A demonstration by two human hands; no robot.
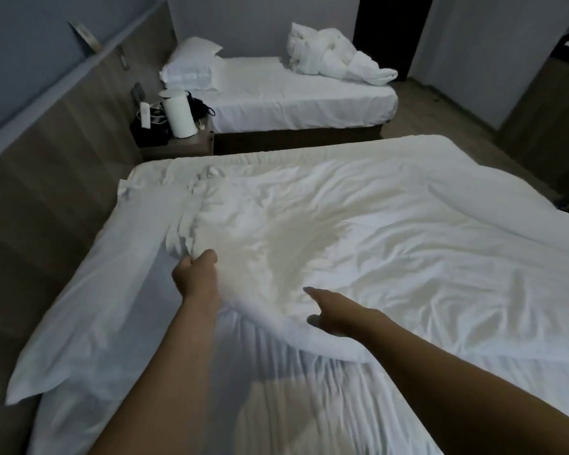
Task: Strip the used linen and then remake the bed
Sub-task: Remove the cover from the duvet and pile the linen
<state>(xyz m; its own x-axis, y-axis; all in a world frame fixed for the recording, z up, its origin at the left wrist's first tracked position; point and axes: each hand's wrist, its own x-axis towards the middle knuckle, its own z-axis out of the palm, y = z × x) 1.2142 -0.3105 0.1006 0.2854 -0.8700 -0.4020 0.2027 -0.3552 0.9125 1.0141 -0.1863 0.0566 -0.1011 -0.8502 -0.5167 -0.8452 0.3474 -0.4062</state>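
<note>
Left hand (196, 269) clamped on a bunched fold of the white duvet (358, 224), fingers curled tight round the cloth, lifting that edge off the sheet a bit. Right hand (334, 311) out at about 3 o'clock from the left one, flat-ish with fingers stretched forward, lying on the duvet's rolled edge; holding nothing, far as can be seen, though pretty blurry there. Duvet spread rumpled over most of the near bed (79, 339), running from the hands out toward 12 and 2 o'clock, with a twisted, gathered strip going up toward 11 o'clock from the left hand. Under both forearms, bare wrinkled sheet (309, 389) showing at 6 o'clock. Long white pillow (89, 300) lying along the bed's left edge, 9 o'clock from the left hand, just beside the wooden wall panel (46, 159). Further out at 12 o'clock, small nightstand (178, 146) with a white cylinder thing (178, 114) and some dark cables and bits, too small to make out. Past that, second bed (296, 103) with stacked pillows (191, 65) at its head end and a crumpled white bundle of bedding (335, 55) at the far side. Dark doorway (385, 31) behind that bundle.
</note>
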